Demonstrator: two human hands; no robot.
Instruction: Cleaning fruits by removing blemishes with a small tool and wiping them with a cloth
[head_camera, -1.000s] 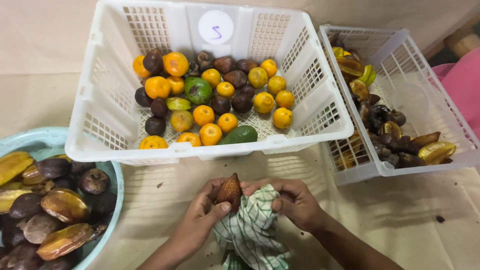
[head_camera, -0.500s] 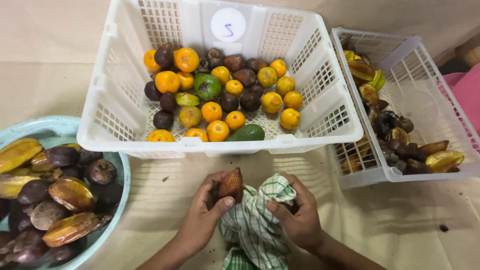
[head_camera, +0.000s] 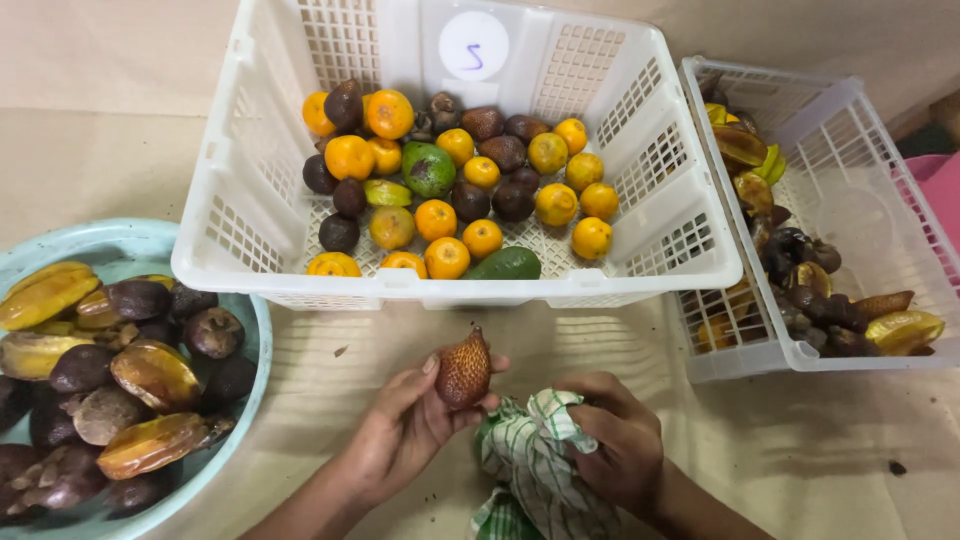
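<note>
A: Holding steady over the table, a scaly brown snake fruit (head_camera: 463, 368) is pinched upright in the left hand (head_camera: 410, 430), thumb on one side, fingertips curled around the other, its pointed tip up.

B: And the right hand (head_camera: 622, 452)?

A: It is closed around a bunched green-and-white checked cloth (head_camera: 530, 455), fingers pressed into the folds just beside the fruit. Cloth and fruit are nearly touching at the base.

B: Where is all this set?

A: Just in front of the big white basket (head_camera: 230, 260), where small oranges (head_camera: 437, 219), dark round fruits and a green avocado (head_camera: 428, 168) are piled. A second white basket (head_camera: 860, 100) is seen to the right, with darker, spoiled-looking pieces and a yellow star fruit (head_camera: 905, 330). A pale blue tub (head_camera: 110, 245) at the left is filled with bruised star fruits and brown ones.

B: How should the wiping be handled, judging by this?

A: The fruit is best gripped lightly by its ends so the skin is left exposed. The cloth should be drawn along the scales, not against them, and the fruit turned between strokes. The spiky skin could snag the fabric, so gentle pressure is advised.
</note>
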